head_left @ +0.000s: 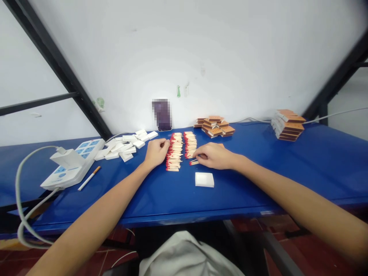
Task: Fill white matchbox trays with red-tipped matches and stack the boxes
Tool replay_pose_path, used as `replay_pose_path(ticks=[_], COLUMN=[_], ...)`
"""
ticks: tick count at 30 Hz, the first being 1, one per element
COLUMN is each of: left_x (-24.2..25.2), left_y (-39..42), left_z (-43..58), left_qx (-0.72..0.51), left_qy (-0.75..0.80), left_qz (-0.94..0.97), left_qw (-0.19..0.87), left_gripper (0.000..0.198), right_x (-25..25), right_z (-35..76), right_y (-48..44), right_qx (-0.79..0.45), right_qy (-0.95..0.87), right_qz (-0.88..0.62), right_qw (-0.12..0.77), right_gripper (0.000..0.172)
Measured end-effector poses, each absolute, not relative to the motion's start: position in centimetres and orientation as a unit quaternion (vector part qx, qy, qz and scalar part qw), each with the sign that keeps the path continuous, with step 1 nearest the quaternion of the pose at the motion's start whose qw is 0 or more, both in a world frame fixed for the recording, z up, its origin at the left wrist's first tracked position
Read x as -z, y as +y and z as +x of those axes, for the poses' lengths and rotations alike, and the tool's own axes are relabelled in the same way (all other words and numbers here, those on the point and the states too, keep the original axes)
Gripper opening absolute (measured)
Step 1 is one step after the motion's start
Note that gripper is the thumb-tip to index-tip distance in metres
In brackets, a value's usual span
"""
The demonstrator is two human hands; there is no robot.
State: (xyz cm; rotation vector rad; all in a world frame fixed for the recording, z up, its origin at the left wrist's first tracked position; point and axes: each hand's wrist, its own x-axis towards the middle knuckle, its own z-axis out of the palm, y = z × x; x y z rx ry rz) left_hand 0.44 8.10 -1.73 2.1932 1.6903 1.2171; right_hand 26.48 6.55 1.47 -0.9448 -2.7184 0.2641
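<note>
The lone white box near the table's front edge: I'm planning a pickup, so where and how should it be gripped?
Probably pinch the white box across its front and back long edges, coming from above and the right: it lies flat, longer left to right, apart from the matches, and the right hand is just beyond it.

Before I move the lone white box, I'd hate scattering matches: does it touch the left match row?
Apart: the head view shows table between the white box and left match row.

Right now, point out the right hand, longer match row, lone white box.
Right hand [214, 155], head view: hand's back.
Longer match row [174, 152], head view: middle.
Lone white box [204, 179], head view: top face.
</note>
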Motion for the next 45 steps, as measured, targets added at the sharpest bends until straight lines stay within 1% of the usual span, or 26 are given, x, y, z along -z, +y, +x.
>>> replay_pose_path(ticks=[8, 29, 45], left_x=[1.67, 1.6, 1.68], left_y=[8.05, 7.95, 7.97], left_z=[0.41, 0.51, 0.54], left_qx=[-0.397, -0.386, -0.387], left_qy=[0.557, 0.553, 0.554], left_qz=[0.727, 0.736, 0.735], left_qw=[0.057, 0.057, 0.057], left_gripper=[0.042, 0.041, 0.043], right_x=[-1.38, -1.11, -0.8], right_z=[26.45, 26.48, 26.56], right_y=[6.68, 6.68, 6.92], right_qx=[-0.099, -0.109, -0.132], right_qy=[-0.938, -0.928, -0.94], right_qz=[-0.307, -0.33, -0.277], right_qw=[0.126, 0.133, 0.149], right_gripper=[0.025, 0.02, 0.018])
